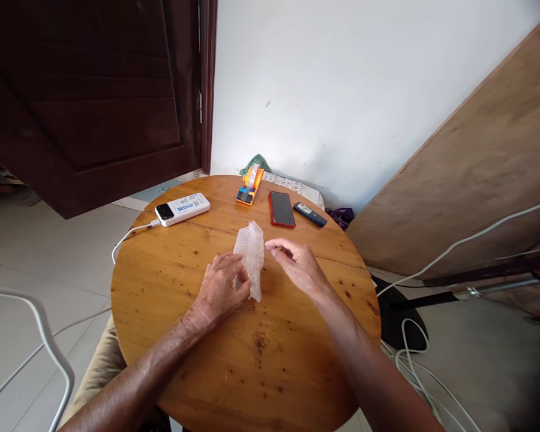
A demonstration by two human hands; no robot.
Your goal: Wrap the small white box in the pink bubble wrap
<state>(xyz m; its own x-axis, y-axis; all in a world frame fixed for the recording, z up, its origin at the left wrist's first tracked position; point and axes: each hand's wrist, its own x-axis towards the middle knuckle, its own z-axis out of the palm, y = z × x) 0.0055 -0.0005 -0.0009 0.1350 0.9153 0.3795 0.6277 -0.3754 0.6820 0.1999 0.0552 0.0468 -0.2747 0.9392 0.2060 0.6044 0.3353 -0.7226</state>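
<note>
A crumpled piece of clear plastic wrap (251, 252) stands upright at the middle of a round wooden table (234, 354). My left hand (221, 289) grips its lower left edge, fingers curled around it. My right hand (292, 259) hovers just right of the wrap's top, thumb and fingers drawn together in a loose pinch, close to the wrap's edge; whether it touches the wrap I cannot tell.
At the table's far side lie a white power bank (182, 209) with a white cable, an orange tape dispenser (251, 185), a red-edged phone (281, 209) and a small dark phone (310, 214). A wooden board (477, 168) leans at right; cables cross the floor.
</note>
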